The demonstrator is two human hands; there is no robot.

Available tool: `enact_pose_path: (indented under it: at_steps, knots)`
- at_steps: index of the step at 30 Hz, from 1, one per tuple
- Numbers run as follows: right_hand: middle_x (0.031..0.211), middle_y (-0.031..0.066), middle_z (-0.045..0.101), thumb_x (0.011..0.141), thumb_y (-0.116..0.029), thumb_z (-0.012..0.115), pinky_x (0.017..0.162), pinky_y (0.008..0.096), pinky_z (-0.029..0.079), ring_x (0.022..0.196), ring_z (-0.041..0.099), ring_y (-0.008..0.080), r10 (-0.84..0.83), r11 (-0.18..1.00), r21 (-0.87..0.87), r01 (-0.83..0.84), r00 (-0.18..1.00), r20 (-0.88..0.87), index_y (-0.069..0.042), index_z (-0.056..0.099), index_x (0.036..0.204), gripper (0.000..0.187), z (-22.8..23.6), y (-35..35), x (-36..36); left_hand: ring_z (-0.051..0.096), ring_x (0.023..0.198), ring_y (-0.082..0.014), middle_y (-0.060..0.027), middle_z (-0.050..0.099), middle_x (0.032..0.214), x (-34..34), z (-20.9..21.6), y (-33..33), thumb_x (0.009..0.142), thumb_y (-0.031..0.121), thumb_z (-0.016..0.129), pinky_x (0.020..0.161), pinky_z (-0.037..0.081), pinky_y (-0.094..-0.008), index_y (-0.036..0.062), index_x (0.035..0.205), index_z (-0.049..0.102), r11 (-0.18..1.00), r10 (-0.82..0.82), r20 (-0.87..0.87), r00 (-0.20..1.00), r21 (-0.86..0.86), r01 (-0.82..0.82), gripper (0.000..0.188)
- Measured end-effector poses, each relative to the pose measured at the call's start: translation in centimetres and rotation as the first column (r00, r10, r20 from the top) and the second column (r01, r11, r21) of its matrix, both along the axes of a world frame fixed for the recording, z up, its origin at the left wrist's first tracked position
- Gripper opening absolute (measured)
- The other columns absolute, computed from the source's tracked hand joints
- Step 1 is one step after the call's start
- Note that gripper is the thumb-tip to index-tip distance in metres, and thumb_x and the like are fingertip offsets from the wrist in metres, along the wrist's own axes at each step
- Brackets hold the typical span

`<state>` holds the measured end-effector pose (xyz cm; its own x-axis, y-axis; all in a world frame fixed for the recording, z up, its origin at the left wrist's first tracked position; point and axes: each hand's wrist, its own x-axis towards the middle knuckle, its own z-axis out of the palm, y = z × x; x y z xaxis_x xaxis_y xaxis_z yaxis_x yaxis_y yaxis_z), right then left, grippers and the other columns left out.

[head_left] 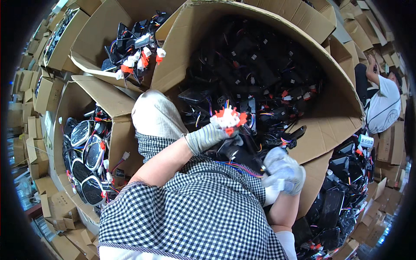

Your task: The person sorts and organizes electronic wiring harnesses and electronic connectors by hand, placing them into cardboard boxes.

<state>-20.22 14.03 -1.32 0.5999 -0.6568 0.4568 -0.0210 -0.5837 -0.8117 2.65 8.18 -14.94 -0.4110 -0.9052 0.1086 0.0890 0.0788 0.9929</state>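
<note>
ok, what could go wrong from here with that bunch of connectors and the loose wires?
1. The red and white wire connectors are bunched in the left hand; some might slip out.
2. Coloured wires run close to the right hand and could snag.
3. Black wired parts lie heaped in the cardboard box, so their leads may tangle.

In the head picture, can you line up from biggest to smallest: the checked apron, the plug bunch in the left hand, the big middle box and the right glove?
1. Big middle box
2. Checked apron
3. Right glove
4. Plug bunch in the left hand
That's just how they look.
</note>
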Motion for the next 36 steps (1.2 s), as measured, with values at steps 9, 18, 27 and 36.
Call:
enact_pose_path:
  at_steps: [9, 18, 27, 36]
  knots:
    - [0.075, 0.0049, 0.058, 0.087, -0.027, 0.051, 0.066, 0.0372, 0.043, 0.073, 0.053, 0.0246, 0.161, 0.986, 0.085, -0.141, 0.929, -0.334, -0.010, 0.063, 0.081, 0.022, -6.0, -1.9, 1.4, 0.062, 0.094, -0.0249, -0.0099, 0.064, 0.098, 3.3, 2.4, -0.6, 0.072, 0.046, 0.073, 0.093, 0.045, -0.0467, 0.0141, 0.094, 0.059, 0.823, 0.259, -0.689, 0.677, 0.524, 0.218, 0.041]
    - [0.083, 0.0152, 0.063, 0.080, -0.011, 0.055, 0.070, 0.0368, 0.046, 0.074, 0.059, 0.0289, -0.230, 0.913, 0.126, 0.388, 0.744, -0.627, -0.005, 0.065, 0.085, 0.013, -11.3, -9.3, 0.6, 0.045, 0.058, -0.0081, 0.0042, 0.047, 0.066, 4.3, 2.2, -1.3, 0.077, 0.039, 0.071, 0.074, 0.046, -0.0312, 0.0068, 0.110, 0.050, 0.835, 0.359, -0.570, 0.739, 0.550, 0.018, 0.051]
    - [0.057, -0.0073, 0.044, 0.088, -0.040, 0.058, 0.045, 0.0171, 0.025, 0.049, 0.034, -0.0002, -0.387, 0.426, 0.864, 0.268, 0.917, -0.094, -0.002, 0.066, 0.094, 0.039, -3.0, -5.3, 6.8, 0.057, 0.091, -0.0121, -0.0033, 0.056, 0.101, 7.3, -1.7, 0.6, 0.092, 0.016, 0.054, 0.078, 0.048, -0.0260, 0.0052, 0.113, 0.051, 0.988, 0.154, -0.062, 0.986, 0.030, -0.152, 0.024]
    - [0.059, -0.0033, 0.053, 0.087, -0.032, 0.058, 0.046, 0.0191, 0.028, 0.048, 0.039, 0.0032, -0.087, 0.451, 0.884, 0.125, 0.992, -0.096, -0.004, 0.069, 0.078, 0.032, -6.9, -2.4, 4.1, 0.061, 0.075, -0.0140, -0.0031, 0.063, 0.084, 5.6, 4.9, 2.1, 0.086, 0.020, 0.062, 0.065, 0.049, -0.0250, 0.0023, 0.100, 0.060, 0.954, -0.164, 0.127, 0.978, 0.271, 0.124, 0.023]
